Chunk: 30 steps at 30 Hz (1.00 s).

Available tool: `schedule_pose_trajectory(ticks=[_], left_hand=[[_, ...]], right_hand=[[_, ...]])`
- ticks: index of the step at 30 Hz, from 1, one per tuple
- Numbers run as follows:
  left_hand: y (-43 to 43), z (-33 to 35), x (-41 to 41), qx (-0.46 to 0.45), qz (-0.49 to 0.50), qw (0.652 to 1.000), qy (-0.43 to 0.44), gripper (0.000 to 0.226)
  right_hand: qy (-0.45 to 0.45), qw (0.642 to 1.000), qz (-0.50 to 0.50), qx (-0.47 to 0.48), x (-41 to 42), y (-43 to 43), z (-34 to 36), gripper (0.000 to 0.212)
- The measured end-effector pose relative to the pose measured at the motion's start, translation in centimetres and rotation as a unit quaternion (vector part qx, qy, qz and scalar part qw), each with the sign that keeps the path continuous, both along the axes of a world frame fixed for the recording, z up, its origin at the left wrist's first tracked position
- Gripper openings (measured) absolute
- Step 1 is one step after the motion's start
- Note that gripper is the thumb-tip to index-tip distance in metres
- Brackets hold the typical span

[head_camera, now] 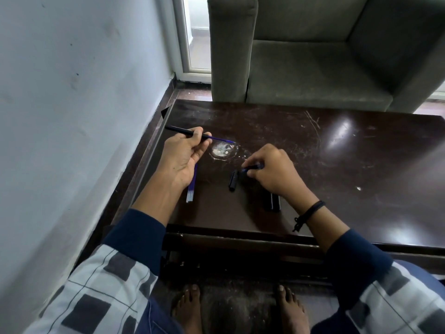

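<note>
My left hand [185, 155] grips a black pen barrel [179, 131] between thumb and curled fingers, holding it just above the table [337, 165] near its far left corner. The barrel is the only thing here that holds something: a blue refill [222, 139] sits partly inside it, its free end sticking out to the right over a round white stain [222, 150]. My right hand [272, 172], knuckles up, pinches a small dark pen part with a blue end [252, 168] low on the tabletop, right of the stain; I cannot tell what part it is. Just beside those fingertips lies a loose black cap [233, 182]. Two more black barrels [272, 202] lie side by side under my right wrist, toward the near edge. A bundle of spare refills [191, 189] lies under my left palm, by the left edge. Beyond the far edge stands a grey armchair [313, 56].
</note>
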<state>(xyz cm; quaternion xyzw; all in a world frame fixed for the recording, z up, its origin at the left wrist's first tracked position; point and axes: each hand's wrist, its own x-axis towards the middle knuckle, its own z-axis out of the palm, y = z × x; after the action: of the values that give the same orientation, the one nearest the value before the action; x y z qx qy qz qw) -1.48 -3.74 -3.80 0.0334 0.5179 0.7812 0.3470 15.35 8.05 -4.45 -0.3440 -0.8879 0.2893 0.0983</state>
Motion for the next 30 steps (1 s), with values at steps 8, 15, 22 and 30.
schedule_pose_trajectory(ticks=[8, 15, 22, 30], left_hand=[[0.3, -0.1, 0.7, 0.005, -0.01, 1.0, -0.016, 0.005], [0.2, 0.1, 1.1, 0.015, -0.02, 0.999, -0.044, 0.009], [0.5, -0.1, 2.3, 0.023, -0.063, 0.996, -0.056, 0.015], [0.3, 0.0, 2.4, 0.042, -0.065, 0.993, -0.091, 0.012]], right_hand=[[-0.125, 0.99, 0.052, 0.042, -0.4, -1.4, -0.8, 0.023], [0.088, 0.99, -0.077, -0.074, 0.1, -0.2, -0.4, 0.025], [0.336, 0.886, -0.066, -0.312, -0.3, -1.0, -0.2, 0.024], [0.406, 0.782, -0.101, -0.462, -0.3, -1.2, -0.4, 0.018]])
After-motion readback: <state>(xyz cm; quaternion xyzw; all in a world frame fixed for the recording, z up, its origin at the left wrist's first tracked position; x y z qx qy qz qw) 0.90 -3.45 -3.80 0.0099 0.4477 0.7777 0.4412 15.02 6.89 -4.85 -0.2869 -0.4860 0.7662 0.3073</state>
